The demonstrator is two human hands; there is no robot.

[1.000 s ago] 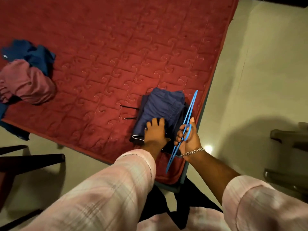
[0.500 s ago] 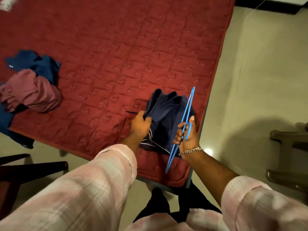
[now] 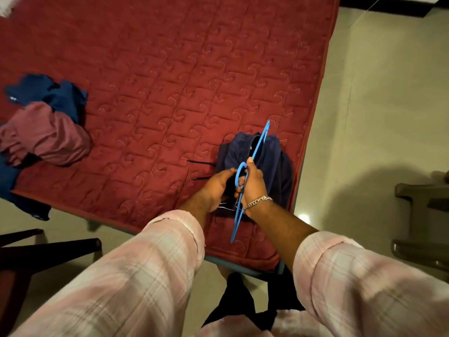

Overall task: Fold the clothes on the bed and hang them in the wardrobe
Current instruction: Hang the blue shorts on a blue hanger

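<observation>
A folded navy garment (image 3: 274,164) with black drawstrings lies near the front right corner of the red quilted bed (image 3: 170,81). My right hand (image 3: 252,186) grips a blue plastic hanger (image 3: 257,147) by its hook, the hanger standing edge-on over the garment. My left hand (image 3: 216,186) grips the near edge of the navy garment, right beside the hanger's hook. A pink crumpled garment (image 3: 46,135) and a blue one (image 3: 48,93) lie at the bed's left edge.
Pale tiled floor (image 3: 376,105) runs along the right of the bed. A dark chair (image 3: 43,251) stands at the lower left, and another piece of furniture (image 3: 422,215) at the right edge. Blue cloth (image 3: 14,188) hangs over the bed's left corner.
My left hand went from pressing flat on the garment to lifting its left edge, then came in next to the hanger. My right hand brought the hanger over the garment.
</observation>
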